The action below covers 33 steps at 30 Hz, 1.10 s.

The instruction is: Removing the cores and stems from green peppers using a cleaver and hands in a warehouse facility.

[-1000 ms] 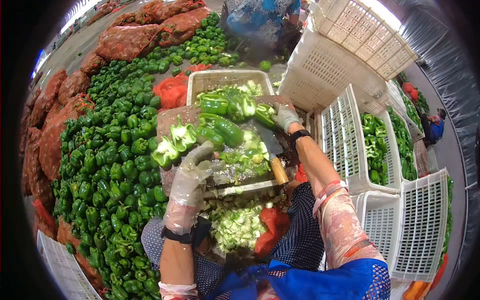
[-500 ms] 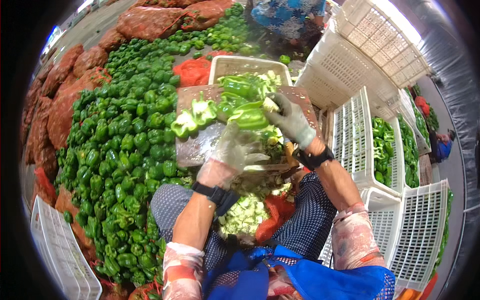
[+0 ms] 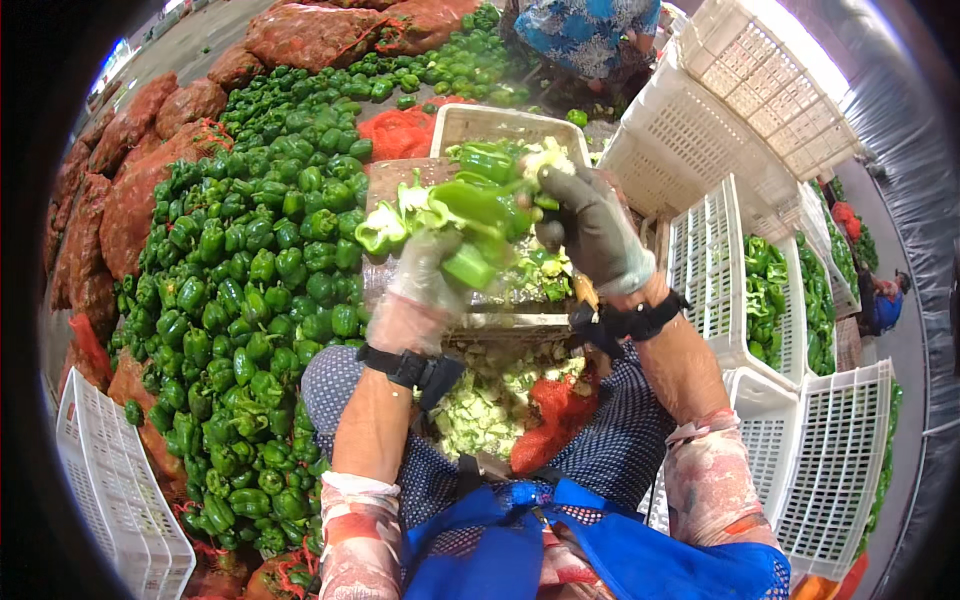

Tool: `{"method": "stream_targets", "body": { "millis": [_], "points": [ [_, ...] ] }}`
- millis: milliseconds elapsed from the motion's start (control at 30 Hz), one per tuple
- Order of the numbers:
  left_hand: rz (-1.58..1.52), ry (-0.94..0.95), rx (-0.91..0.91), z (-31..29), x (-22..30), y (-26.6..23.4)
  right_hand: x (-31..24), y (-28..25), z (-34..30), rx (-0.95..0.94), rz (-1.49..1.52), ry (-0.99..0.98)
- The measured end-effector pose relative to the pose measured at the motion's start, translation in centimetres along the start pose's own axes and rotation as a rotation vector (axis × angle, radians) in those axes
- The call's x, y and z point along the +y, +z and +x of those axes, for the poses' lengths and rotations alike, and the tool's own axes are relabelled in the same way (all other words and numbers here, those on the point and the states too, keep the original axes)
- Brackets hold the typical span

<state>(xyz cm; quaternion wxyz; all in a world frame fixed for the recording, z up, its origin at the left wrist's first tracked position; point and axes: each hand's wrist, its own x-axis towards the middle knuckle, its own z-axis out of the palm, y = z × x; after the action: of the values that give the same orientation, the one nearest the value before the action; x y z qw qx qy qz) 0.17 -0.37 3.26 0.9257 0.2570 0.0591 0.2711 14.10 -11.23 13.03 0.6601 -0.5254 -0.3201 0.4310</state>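
Observation:
My left hand [image 3: 418,285], in a pale translucent glove, is closed on a green bell pepper piece [image 3: 468,266], blurred by motion. My right hand [image 3: 600,232], gloved with dark grey fingers, hovers at the right side of the cut peppers. Its bent fingers and thumb stand apart, and I make out nothing gripped in them. Between the hands, opened green bell peppers [image 3: 480,205] lie heaped on a wet board [image 3: 385,285]. Halves with pale insides [image 3: 382,228] sit at its left. A pale seedy core [image 3: 548,158] shows beyond my right fingertips. Near my right wrist is an orange-brown handle [image 3: 585,290].
Whole green bell peppers [image 3: 250,300] pile up on the left, backed by red mesh sacks [image 3: 130,210]. A white tub [image 3: 510,118] stands behind the board. White crates [image 3: 705,270] line the right, some holding peppers. Pale scraps [image 3: 480,425] lie between my knees. Another person [image 3: 585,35] is beyond.
My left hand has risen a little and now grips a green pepper piece. My right hand has shifted slightly right, and the pale core it held is gone from its fingers.

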Motion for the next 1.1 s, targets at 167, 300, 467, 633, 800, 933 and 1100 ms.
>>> {"method": "stream_targets", "body": {
  "millis": [167, 300, 467, 633, 800, 933, 1100],
  "points": [
    [0.076, -0.006, 0.126, -1.1, 2.6, -0.5, 3.7, -1.7, 3.1, 0.063, -0.467, 0.045],
    [0.070, -0.031, 0.235, -1.4, 3.0, -1.1, 6.2, -3.7, 4.3, 0.234, -0.114, 0.088],
    [0.088, -0.057, 0.221, -2.4, 3.8, -2.6, 9.5, -5.6, 5.1, 0.145, -1.231, 0.049],
    [0.090, -0.046, 0.211, -0.3, 2.7, -4.8, 5.5, -1.2, 1.8, 0.156, -0.754, -0.259],
    [0.374, 0.150, 0.162, -0.3, 1.5, -3.6, 6.1, 4.1, 1.7, -0.051, -1.380, -0.329],
    [0.304, 0.043, 0.238, 0.3, 1.8, -2.4, 6.7, 3.3, 2.2, -0.056, -1.158, -0.284],
    [0.123, 0.142, 0.179, -0.6, 3.9, -4.0, 5.4, 2.3, -0.1, -0.319, -1.090, -0.048]
  ]
}}
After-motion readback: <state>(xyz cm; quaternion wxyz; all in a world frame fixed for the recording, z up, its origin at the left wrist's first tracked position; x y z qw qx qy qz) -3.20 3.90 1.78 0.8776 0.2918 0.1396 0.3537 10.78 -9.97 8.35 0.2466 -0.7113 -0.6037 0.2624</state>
